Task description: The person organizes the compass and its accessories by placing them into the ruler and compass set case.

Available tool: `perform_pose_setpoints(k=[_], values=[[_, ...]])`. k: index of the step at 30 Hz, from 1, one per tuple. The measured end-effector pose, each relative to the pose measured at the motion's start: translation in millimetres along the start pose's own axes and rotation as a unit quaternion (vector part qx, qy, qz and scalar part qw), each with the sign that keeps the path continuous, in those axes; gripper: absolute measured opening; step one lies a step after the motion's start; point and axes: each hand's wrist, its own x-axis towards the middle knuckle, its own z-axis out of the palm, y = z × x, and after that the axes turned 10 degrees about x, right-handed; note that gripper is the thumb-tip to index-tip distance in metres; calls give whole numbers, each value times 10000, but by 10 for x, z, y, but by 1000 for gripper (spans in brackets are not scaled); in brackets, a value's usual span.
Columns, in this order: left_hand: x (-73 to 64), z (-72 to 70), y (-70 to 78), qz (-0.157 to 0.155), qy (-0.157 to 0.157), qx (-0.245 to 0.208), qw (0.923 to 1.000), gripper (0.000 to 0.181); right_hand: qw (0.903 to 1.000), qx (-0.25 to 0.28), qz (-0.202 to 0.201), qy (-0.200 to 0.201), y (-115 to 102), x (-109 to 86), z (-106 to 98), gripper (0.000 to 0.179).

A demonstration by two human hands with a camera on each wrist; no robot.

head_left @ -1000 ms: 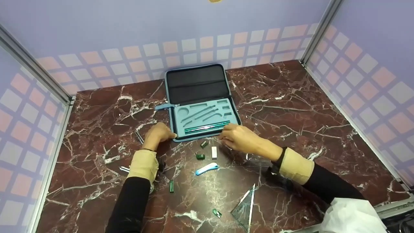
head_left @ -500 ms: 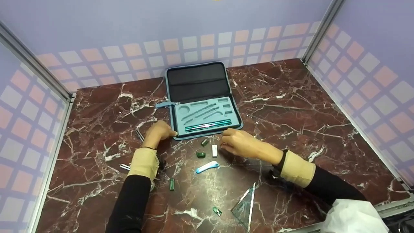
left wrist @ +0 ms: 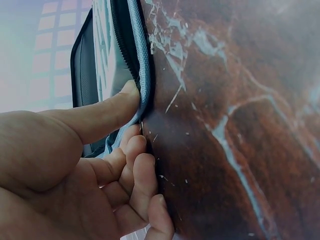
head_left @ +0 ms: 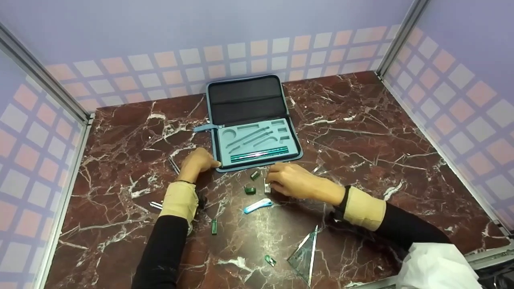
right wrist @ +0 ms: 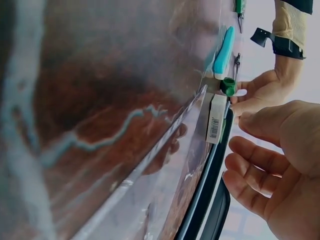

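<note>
A blue zip case (head_left: 257,164) lies unzipped with its lid up; shiny green pencils (head_left: 259,154) fill the front slot of its pale foam insert (head_left: 225,156). At the case's front left corner, my left hand (head_left: 198,162) pinches the edge. The left wrist view shows the thumb on the zipper rim (left wrist: 143,65) and the fingers outside it. Over a white eraser (head_left: 267,188), in front of the case, hovers my right hand (head_left: 293,180), partly covering it. In the right wrist view the eraser (right wrist: 216,120), with a barcode, stands just beyond the separated thumb and fingers.
Small green pieces (head_left: 250,190) are scattered before the case, near a blue-and-white tool (head_left: 258,206). A clear set square (head_left: 304,258) lies nearer the front. Thin metal items (head_left: 156,205) flank the left arm. Patterned walls (head_left: 249,52) enclose the table.
My right hand has moved from the case's front right edge towards the front and left, onto the eraser's spot. The left hand keeps its place on the case corner.
</note>
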Motion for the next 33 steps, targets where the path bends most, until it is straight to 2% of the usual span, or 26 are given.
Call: perform_pose_setpoints(k=[11,21,29,33], values=[[-10,11,-2,-13,-16,13,10000,36,9997,-145,197,100,35,250,37,10],[-11,7,-4,-20,-7,-4,10000,37,9969,-274,678,-281,31,452,105,20],[-24,-2,13,-136,-19,-59,9999,35,9954,-287,821,-392,59,517,154,19],[-19,12,5,-77,5,-29,10000,36,9941,-381,884,-499,62,539,169,19]])
